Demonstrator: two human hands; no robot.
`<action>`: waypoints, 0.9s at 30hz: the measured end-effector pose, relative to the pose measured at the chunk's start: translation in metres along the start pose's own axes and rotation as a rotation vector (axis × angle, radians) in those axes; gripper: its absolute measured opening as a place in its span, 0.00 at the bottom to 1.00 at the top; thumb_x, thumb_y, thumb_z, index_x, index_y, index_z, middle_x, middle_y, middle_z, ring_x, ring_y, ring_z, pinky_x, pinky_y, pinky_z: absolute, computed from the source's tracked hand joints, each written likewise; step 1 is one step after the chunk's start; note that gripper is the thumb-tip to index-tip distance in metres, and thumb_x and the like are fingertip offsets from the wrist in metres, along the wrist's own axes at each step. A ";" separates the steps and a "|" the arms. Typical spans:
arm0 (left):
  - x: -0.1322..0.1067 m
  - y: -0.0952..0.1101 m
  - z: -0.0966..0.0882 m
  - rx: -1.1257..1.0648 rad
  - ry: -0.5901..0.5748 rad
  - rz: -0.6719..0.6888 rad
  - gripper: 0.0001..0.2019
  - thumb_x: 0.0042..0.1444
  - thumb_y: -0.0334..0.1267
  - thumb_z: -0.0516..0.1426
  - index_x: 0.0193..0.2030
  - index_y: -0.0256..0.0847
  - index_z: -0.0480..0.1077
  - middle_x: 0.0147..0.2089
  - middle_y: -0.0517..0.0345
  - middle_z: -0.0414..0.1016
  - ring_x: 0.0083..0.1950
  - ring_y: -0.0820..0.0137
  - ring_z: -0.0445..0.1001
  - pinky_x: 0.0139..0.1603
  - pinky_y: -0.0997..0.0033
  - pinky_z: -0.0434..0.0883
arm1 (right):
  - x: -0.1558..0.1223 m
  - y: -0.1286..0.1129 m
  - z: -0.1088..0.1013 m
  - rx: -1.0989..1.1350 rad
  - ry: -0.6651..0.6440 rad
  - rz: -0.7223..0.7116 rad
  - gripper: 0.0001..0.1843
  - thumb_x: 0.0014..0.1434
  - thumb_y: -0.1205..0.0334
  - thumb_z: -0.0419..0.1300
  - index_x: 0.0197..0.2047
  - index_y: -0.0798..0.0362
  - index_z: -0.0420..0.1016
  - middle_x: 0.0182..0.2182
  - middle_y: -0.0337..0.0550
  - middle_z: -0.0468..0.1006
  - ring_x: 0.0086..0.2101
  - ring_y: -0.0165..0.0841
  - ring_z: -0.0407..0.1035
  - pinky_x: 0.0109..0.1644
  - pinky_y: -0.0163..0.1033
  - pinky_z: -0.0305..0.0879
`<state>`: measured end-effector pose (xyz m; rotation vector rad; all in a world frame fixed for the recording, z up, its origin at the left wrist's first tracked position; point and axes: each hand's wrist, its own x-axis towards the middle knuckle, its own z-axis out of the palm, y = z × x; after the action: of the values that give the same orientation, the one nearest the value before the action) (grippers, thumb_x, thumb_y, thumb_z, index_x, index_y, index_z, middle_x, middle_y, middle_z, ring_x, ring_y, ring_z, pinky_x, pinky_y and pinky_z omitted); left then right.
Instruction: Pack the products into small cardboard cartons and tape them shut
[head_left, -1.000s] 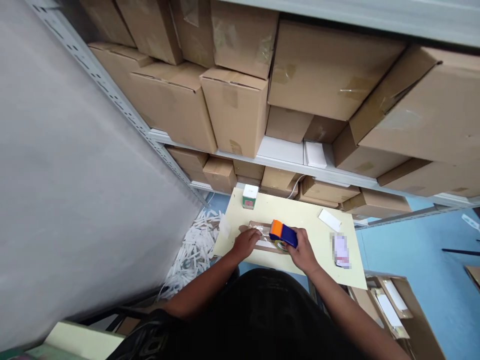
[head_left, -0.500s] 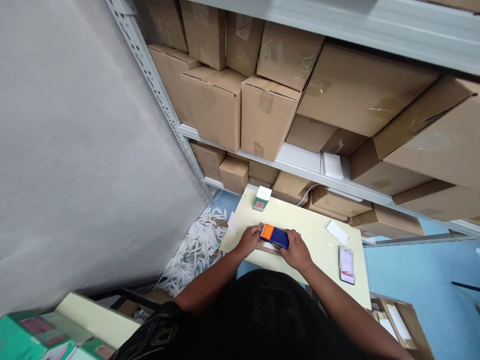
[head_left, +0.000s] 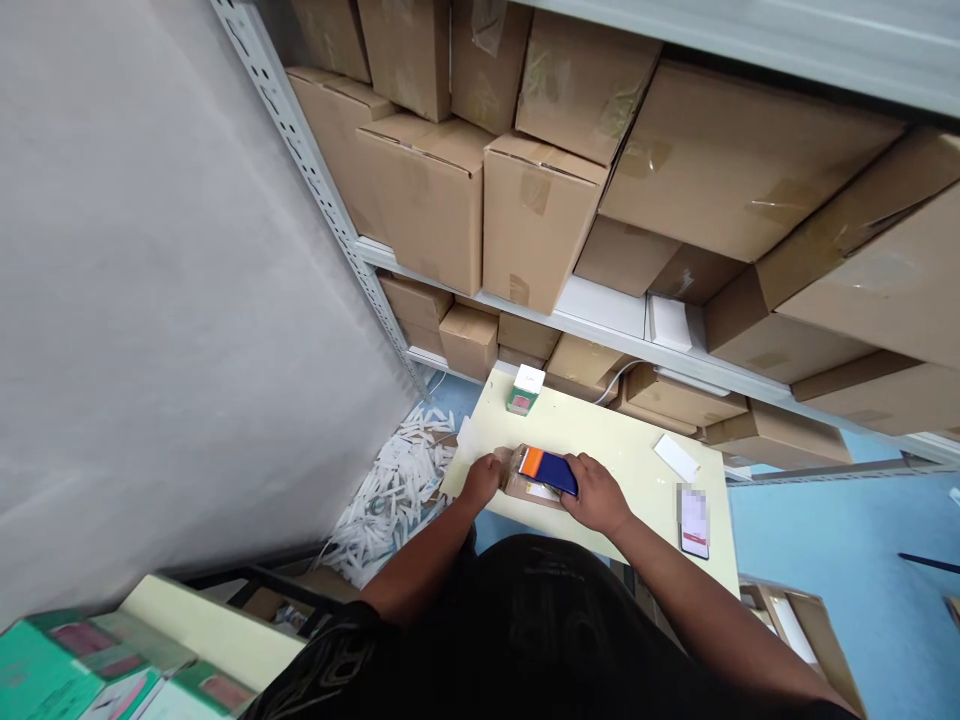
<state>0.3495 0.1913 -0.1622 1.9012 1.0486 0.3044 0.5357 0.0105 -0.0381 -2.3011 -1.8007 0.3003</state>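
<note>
A blue-and-orange tape dispenser [head_left: 551, 472] lies over a small cardboard box [head_left: 516, 486] near the table's front edge. My right hand [head_left: 596, 495] is wrapped round the dispenser's blue end. At the box's left end, my left hand [head_left: 481, 482] is closed against the cardboard, and its fingertips are partly hidden. Shiny clear tape shows on the box beside those fingers. A white label is partly visible below the dispenser. Farther back on the table stands a green-and-white box [head_left: 525, 390].
On the cream table [head_left: 600, 425] lie a white box [head_left: 676, 458] and a phone [head_left: 694, 520] at the right. Shelves [head_left: 600, 318] of cardboard cartons rise behind. White paper strips [head_left: 397, 485] cover the floor at left; an open carton [head_left: 825, 640] stands at lower right.
My left hand has moved left, away from the dispenser, uncovering the taped left end of the cardboard box. My right hand still holds the tape dispenser in nearly the same place.
</note>
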 end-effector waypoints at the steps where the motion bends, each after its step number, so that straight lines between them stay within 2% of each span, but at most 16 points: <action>1: -0.001 0.000 0.004 0.025 -0.017 0.006 0.14 0.64 0.38 0.48 0.31 0.39 0.71 0.32 0.52 0.76 0.38 0.62 0.78 0.45 0.59 0.75 | 0.001 0.000 0.001 -0.009 -0.005 0.005 0.34 0.56 0.58 0.61 0.66 0.53 0.62 0.50 0.54 0.72 0.50 0.49 0.67 0.58 0.52 0.64; 4: -0.001 0.005 0.012 0.054 -0.063 0.015 0.13 0.64 0.39 0.51 0.37 0.37 0.74 0.40 0.46 0.79 0.48 0.58 0.78 0.53 0.57 0.72 | 0.001 0.002 0.001 -0.028 -0.008 0.035 0.32 0.58 0.57 0.61 0.65 0.54 0.63 0.50 0.55 0.73 0.50 0.48 0.67 0.57 0.51 0.64; 6: -0.001 0.008 0.008 0.081 -0.047 0.013 0.15 0.63 0.41 0.54 0.48 0.35 0.75 0.51 0.41 0.78 0.57 0.54 0.75 0.58 0.55 0.71 | -0.001 0.005 0.000 -0.026 -0.003 0.058 0.31 0.60 0.55 0.61 0.64 0.53 0.63 0.49 0.54 0.73 0.50 0.48 0.68 0.57 0.50 0.65; 7: -0.002 0.010 0.004 0.100 -0.031 0.039 0.19 0.62 0.41 0.55 0.56 0.34 0.72 0.57 0.39 0.75 0.62 0.53 0.72 0.61 0.53 0.69 | -0.001 0.006 0.000 -0.022 -0.001 0.066 0.31 0.60 0.55 0.61 0.64 0.52 0.63 0.49 0.54 0.73 0.50 0.47 0.68 0.56 0.49 0.65; 9: -0.007 0.015 -0.007 0.147 -0.044 0.206 0.28 0.60 0.37 0.54 0.68 0.35 0.63 0.68 0.38 0.67 0.70 0.54 0.64 0.68 0.51 0.65 | -0.002 0.008 0.000 -0.010 0.000 0.079 0.31 0.59 0.55 0.61 0.64 0.52 0.63 0.50 0.54 0.73 0.50 0.47 0.68 0.56 0.49 0.64; 12: -0.016 0.025 -0.018 0.251 -0.208 0.566 0.40 0.58 0.36 0.56 0.77 0.38 0.48 0.78 0.41 0.51 0.78 0.56 0.51 0.74 0.51 0.57 | -0.002 0.007 -0.002 0.003 -0.019 0.090 0.31 0.58 0.56 0.62 0.64 0.52 0.63 0.51 0.53 0.73 0.50 0.47 0.68 0.56 0.48 0.64; 14: -0.022 0.033 -0.017 0.365 -0.274 0.647 0.46 0.57 0.44 0.60 0.78 0.37 0.44 0.79 0.39 0.44 0.79 0.51 0.45 0.75 0.47 0.54 | 0.000 0.005 -0.004 -0.001 -0.034 0.106 0.31 0.58 0.56 0.63 0.63 0.52 0.63 0.51 0.53 0.73 0.50 0.46 0.68 0.55 0.48 0.65; 16: -0.024 0.041 -0.012 0.482 -0.256 0.633 0.48 0.56 0.53 0.62 0.78 0.36 0.46 0.79 0.37 0.43 0.79 0.47 0.43 0.75 0.42 0.51 | 0.003 0.003 -0.006 -0.015 -0.046 0.120 0.31 0.57 0.56 0.63 0.63 0.52 0.64 0.51 0.53 0.73 0.49 0.46 0.69 0.54 0.47 0.65; 18: -0.025 0.046 -0.008 0.566 -0.215 0.628 0.46 0.57 0.58 0.61 0.76 0.38 0.51 0.79 0.37 0.45 0.79 0.46 0.44 0.75 0.39 0.48 | 0.006 0.004 -0.008 -0.018 -0.058 0.128 0.31 0.57 0.56 0.63 0.63 0.52 0.64 0.50 0.53 0.73 0.49 0.45 0.69 0.54 0.47 0.65; 22: -0.023 0.052 -0.008 0.636 -0.182 0.671 0.43 0.58 0.61 0.60 0.75 0.39 0.56 0.78 0.38 0.50 0.79 0.45 0.46 0.75 0.39 0.45 | 0.008 0.014 -0.011 0.045 -0.084 0.114 0.31 0.58 0.55 0.63 0.63 0.52 0.64 0.49 0.50 0.74 0.48 0.44 0.70 0.52 0.44 0.65; 27: -0.018 0.056 -0.008 0.660 -0.213 0.659 0.46 0.59 0.61 0.59 0.77 0.40 0.52 0.78 0.40 0.51 0.78 0.45 0.48 0.76 0.41 0.43 | -0.017 0.048 -0.021 0.149 -0.075 0.133 0.30 0.58 0.56 0.62 0.63 0.52 0.67 0.48 0.48 0.75 0.45 0.41 0.72 0.50 0.42 0.66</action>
<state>0.3642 0.1696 -0.1089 2.7843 0.3577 0.1156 0.5819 -0.0178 -0.0309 -2.3365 -1.6005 0.5305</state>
